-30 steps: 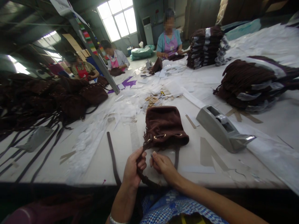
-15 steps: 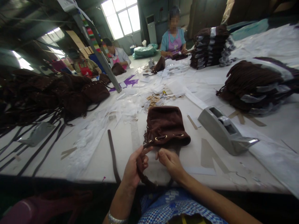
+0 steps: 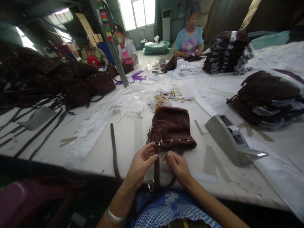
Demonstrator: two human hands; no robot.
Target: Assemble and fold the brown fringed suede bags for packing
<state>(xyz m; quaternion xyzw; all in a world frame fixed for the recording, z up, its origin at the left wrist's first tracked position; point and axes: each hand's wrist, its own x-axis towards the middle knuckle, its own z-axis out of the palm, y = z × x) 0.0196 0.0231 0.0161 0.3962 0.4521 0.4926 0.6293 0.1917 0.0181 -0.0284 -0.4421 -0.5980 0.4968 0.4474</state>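
A brown suede drawstring bag (image 3: 172, 126) with fringe and gold eyelets lies on the white table (image 3: 123, 148) just in front of me. Its brown strap (image 3: 156, 166) runs straight toward me, ending in a metal ring near the table edge. My left hand (image 3: 140, 164) has its fingers on the strap's left side, near where it meets the bag. My right hand (image 3: 178, 167) is pinched beside the strap, just below the bag's rim; what it pinches is too small to name. A second loose strap (image 3: 114, 152) lies to the left.
A grey tape dispenser (image 3: 231, 139) stands to the right. Piles of brown fringed bags sit at left (image 3: 71, 85), right (image 3: 263, 95) and far right (image 3: 225, 52). Paper scraps and card tags (image 3: 161, 98) litter the middle. Three people sit working at the far side.
The strap, looped and bunched in my left hand before, now hangs straight between both hands. The view has shifted so the bag sits higher and closer.
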